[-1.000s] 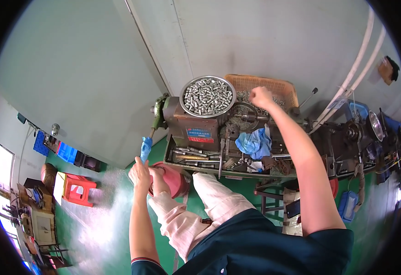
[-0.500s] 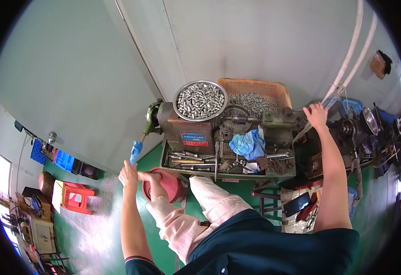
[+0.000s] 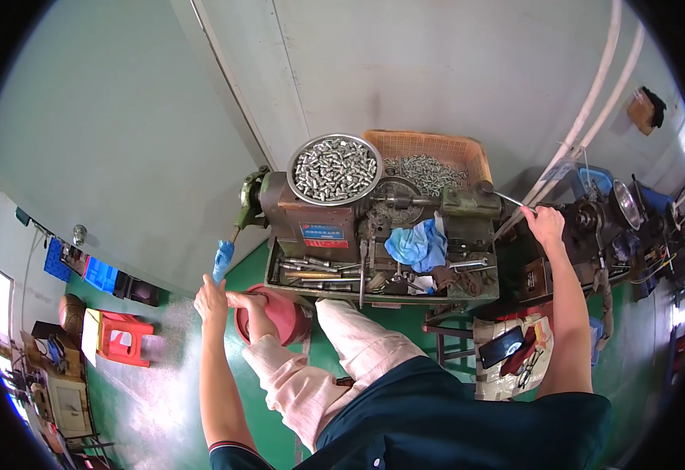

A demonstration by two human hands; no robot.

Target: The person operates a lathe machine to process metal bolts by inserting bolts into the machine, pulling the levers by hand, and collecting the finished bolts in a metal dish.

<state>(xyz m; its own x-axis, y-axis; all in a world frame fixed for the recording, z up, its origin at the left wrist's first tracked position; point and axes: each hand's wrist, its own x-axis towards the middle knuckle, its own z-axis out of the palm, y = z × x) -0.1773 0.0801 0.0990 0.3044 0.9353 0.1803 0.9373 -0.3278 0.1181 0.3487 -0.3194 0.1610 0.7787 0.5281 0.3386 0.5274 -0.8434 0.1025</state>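
My left hand [image 3: 211, 301] is closed around the lower end of a lever [image 3: 222, 258] wrapped in blue material, at the left end of a small green bench lathe [image 3: 468, 202]. My right hand [image 3: 546, 225] grips the outer end of a thin metal crank handle [image 3: 508, 197] at the lathe's right end. On top of the lathe sits a round metal bowl [image 3: 292, 174] heaped with small silvery metal parts [image 3: 334, 168]. A crumpled blue cloth [image 3: 419, 247] lies in front of the spindle, beside metal shavings.
Behind the lathe stands an orange plastic basket [image 3: 479, 149] holding more metal parts. Hand tools [image 3: 319, 274] lie in the lathe's tray. A red bucket [image 3: 283, 317] is by my foot, and a phone [image 3: 502, 347] lies to the right. A red stool [image 3: 127, 337] stands left.
My right hand has moved down and the crank handle now slants down to the right, where it was nearly level. The left hand keeps its hold. The whole view has shifted slightly.
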